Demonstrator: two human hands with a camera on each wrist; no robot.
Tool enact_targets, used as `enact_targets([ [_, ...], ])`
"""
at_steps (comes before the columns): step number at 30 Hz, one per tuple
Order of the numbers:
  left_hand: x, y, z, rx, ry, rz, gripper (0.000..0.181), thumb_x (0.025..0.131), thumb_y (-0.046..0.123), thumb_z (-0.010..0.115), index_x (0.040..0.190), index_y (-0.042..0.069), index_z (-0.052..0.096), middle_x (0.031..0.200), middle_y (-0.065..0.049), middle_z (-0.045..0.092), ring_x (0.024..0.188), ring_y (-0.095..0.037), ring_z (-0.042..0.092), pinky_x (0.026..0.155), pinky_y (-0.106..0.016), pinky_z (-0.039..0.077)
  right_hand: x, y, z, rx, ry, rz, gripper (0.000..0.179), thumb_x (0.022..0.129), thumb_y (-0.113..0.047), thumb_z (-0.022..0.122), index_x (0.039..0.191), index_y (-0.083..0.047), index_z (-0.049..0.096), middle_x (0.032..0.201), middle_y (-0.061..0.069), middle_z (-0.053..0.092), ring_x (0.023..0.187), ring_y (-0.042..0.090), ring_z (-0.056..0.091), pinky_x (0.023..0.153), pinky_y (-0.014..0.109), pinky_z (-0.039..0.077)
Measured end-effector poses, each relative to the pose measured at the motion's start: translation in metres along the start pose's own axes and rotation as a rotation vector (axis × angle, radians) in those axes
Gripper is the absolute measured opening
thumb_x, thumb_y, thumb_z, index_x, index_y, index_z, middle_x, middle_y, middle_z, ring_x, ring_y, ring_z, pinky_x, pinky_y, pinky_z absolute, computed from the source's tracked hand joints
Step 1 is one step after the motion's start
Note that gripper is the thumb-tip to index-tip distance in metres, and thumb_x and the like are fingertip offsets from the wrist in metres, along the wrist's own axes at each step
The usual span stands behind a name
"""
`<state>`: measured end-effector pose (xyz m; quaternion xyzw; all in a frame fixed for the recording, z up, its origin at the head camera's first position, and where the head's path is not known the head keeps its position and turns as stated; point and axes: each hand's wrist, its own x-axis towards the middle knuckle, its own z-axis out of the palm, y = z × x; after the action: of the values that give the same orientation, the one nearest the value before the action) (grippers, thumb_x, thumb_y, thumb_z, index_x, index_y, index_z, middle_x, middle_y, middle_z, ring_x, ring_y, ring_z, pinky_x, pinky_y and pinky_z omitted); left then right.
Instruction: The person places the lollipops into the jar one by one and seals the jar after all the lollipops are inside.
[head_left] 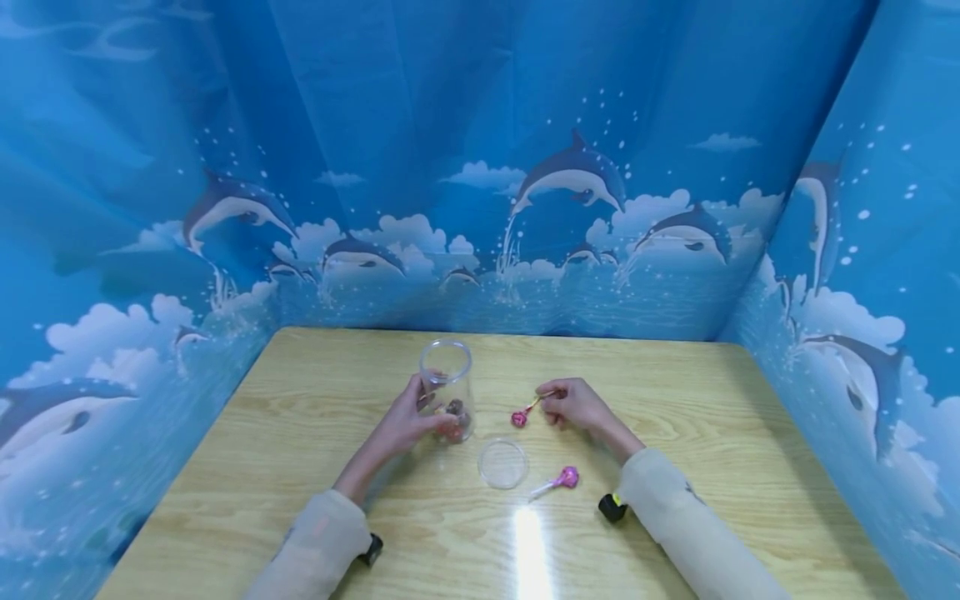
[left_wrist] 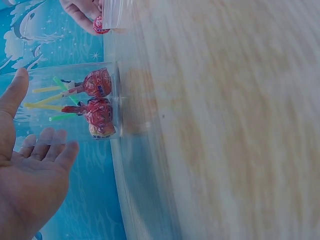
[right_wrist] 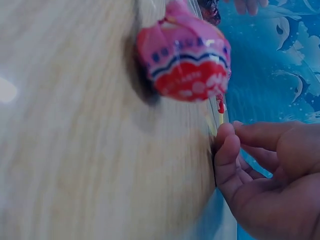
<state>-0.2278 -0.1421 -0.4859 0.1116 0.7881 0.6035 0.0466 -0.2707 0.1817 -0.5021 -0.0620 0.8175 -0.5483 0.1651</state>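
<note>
A clear plastic jar point(head_left: 462, 385) stands on the table, with my left hand point(head_left: 408, 421) around its side, thumb at the front. Several wrapped lollipops point(left_wrist: 99, 111) lie at its bottom, heads down, their yellow and green sticks pointing up. To the right of the jar, my right hand point(head_left: 577, 404) pinches a red-wrapped lollipop point(head_left: 519, 418) by its yellow stick between thumb and fingertips. That stick also shows at the fingertips in the right wrist view. Nearer the front lies a pink lollipop point(head_left: 569, 477) with a pale stick; its wrapper looms large in the right wrist view.
A round clear lid point(head_left: 503, 464) lies flat on the wooden table point(head_left: 300, 433), between the jar and the pink lollipop. Blue dolphin-print curtains point(head_left: 420, 275) stand along the table's back and sides. Black wrist cameras point(head_left: 612, 507) sit below both sleeves. Light glares on the table's front.
</note>
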Motion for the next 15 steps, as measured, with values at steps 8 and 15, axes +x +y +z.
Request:
enact_targets([
  [8,-0.0005,0.0006,0.0005,-0.007,0.000,-0.006,0.075,0.084,-0.001,0.082,0.146,-0.002,0.040,0.150,-0.032,0.044,0.142,-0.050,0.040,0.117,-0.053,0.039,0.0059,-0.0074,0.0039,-0.259,0.039,-0.024,0.020,0.090,0.004,0.072,0.109,0.002,0.076,0.077,0.006,0.068,0.060,0.012,0.056,0.053,0.022,0.048],
  [15,-0.0004,0.0005,0.0007,0.022,0.007,0.000,0.075,0.084,-0.001,0.082,0.146,-0.002,0.040,0.149,-0.032,0.045,0.141,-0.051,0.041,0.117,-0.055,0.039,0.0048,-0.0035,0.0027,-0.383,0.125,-0.031,0.007,0.084,0.000,0.079,0.090,-0.004,0.080,0.085,0.001,0.074,0.078,0.015,0.061,0.072,0.027,0.052],
])
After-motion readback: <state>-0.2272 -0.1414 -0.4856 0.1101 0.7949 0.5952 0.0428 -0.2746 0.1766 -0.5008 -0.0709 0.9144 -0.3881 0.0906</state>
